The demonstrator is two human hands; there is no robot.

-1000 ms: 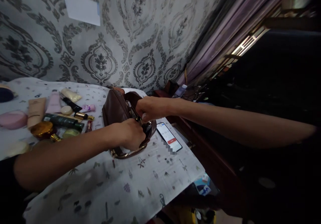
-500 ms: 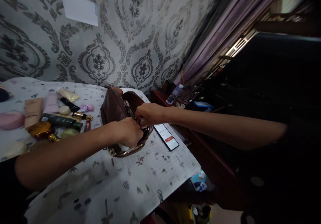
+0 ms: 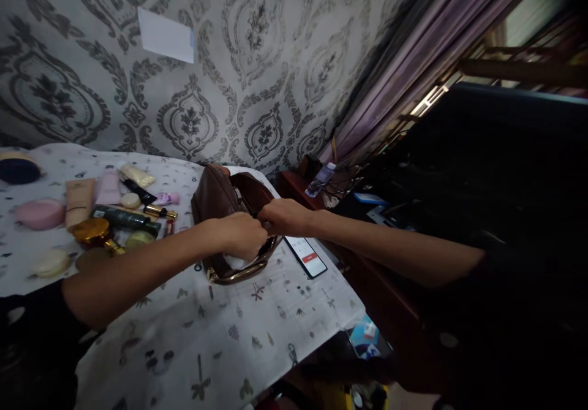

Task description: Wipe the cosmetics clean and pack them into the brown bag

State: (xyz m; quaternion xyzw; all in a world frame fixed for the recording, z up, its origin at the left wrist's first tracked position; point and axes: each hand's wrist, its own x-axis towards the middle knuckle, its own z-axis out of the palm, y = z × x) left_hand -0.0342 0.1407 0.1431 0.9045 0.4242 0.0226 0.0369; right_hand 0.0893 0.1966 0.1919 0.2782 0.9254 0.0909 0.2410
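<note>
A brown bag (image 3: pixel 211 197) with a gold zipper stands open on the patterned white cloth (image 3: pixel 239 349). Over its opening, my left hand (image 3: pixel 243 235) is closed, knuckles up, with its fingertips hidden inside the bag; something white shows below it. My right hand (image 3: pixel 285 216) is closed at the bag's right rim, its fingers bent down beside the left hand. What either hand grips is too hidden to name. Just right of the bag lies a phone (image 3: pixel 309 258) with a lit screen.
Left of the bag lie several cosmetics, among them a beige tube (image 3: pixel 79 203), a dark green bottle (image 3: pixel 124 217), a pink round case (image 3: pixel 40 214) and a gold-lidded jar (image 3: pixel 92 231). A clear bottle (image 3: pixel 320 180) stands behind, near the purple curtain (image 3: pixel 395 73).
The view has shifted slightly. My right hand has moved a little toward the bag's right rim, and both hands remain at the opening.
</note>
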